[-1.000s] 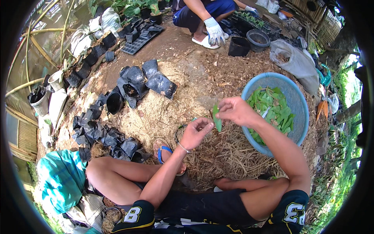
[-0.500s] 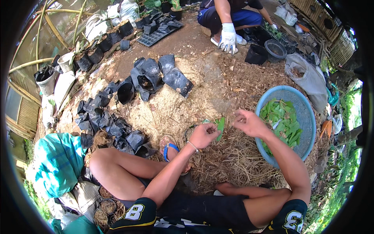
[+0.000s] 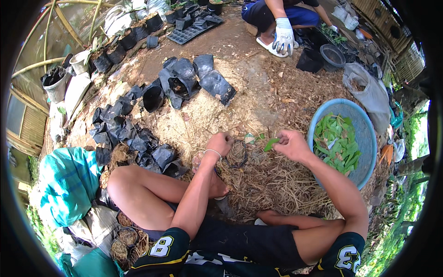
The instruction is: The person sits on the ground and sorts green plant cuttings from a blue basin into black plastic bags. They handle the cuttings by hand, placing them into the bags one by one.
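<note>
A green leaf (image 3: 271,145) is pinched between the thumb and fingers of my right hand (image 3: 292,144), just left of the blue basin (image 3: 312,135). The basin holds a heap of green leaves (image 3: 339,145). My left hand (image 3: 220,142) is closed above the wood shavings, its fingertips together; whatever may be between them is too small to make out. Between and below my hands a dark round rim (image 3: 236,156) shows in the dry straw (image 3: 258,184). A small pale green piece (image 3: 249,138) lies on the ground near it.
Black plastic planting bags (image 3: 124,131) lie along the left. A teal sack (image 3: 69,187) stands by my left knee. Across from me a person with a white glove (image 3: 284,37) crouches near a black pot (image 3: 310,60). A white sack (image 3: 367,90) leans behind the basin.
The leaf that was by my left hand is now in my right hand. My left hand has drawn left and away from it. The co-worker's gloved hand has lifted slightly off the ground.
</note>
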`<state>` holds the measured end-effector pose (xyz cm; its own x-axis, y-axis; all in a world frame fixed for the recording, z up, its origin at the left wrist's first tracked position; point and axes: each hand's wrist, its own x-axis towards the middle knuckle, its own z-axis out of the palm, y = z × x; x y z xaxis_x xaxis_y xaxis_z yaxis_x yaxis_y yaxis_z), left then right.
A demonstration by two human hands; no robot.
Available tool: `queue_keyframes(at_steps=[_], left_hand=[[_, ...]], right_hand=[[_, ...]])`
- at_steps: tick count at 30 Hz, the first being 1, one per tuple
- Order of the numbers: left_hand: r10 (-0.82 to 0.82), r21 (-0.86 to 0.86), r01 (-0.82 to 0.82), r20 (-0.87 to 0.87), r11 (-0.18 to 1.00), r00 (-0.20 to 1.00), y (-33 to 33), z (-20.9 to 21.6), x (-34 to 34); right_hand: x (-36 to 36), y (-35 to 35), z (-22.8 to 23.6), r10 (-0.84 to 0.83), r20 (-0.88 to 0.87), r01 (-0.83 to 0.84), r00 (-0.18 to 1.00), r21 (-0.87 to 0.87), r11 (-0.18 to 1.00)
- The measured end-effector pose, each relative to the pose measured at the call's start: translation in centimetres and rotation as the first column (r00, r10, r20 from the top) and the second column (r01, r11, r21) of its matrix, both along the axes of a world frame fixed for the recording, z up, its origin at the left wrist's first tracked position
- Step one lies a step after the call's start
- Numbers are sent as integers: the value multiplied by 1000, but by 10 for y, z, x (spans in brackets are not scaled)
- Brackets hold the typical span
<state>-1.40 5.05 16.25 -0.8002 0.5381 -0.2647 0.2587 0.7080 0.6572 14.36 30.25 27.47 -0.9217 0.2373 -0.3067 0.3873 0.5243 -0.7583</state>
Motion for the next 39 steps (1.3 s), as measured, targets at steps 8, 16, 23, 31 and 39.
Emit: queue_keyframes(at_steps=[8, 16, 23, 31, 39], left_hand=[[172, -193, -146, 123, 970, 977, -29, -80, 5], [219, -178, -190, 159, 966, 963, -23, -119, 8], [82, -136, -62, 146, 989, 986, -33, -142, 2], [177, -164, -141, 231, 976, 957, -22, -133, 6], [240, 68, -254, 175, 965, 955, -19, -133, 15]], right_hand=[[-9, -28, 2, 200, 36, -203, 979, 198, 959], [-68, -39, 66, 151, 135, -194, 979, 414, 889], [-72, -108, 90, 794, 364, -855, 488, 15, 518], [-74, -52, 76, 540, 149, -522, 829, 554, 648], [-64, -43, 60, 583, 180, -590, 792, 469, 657]])
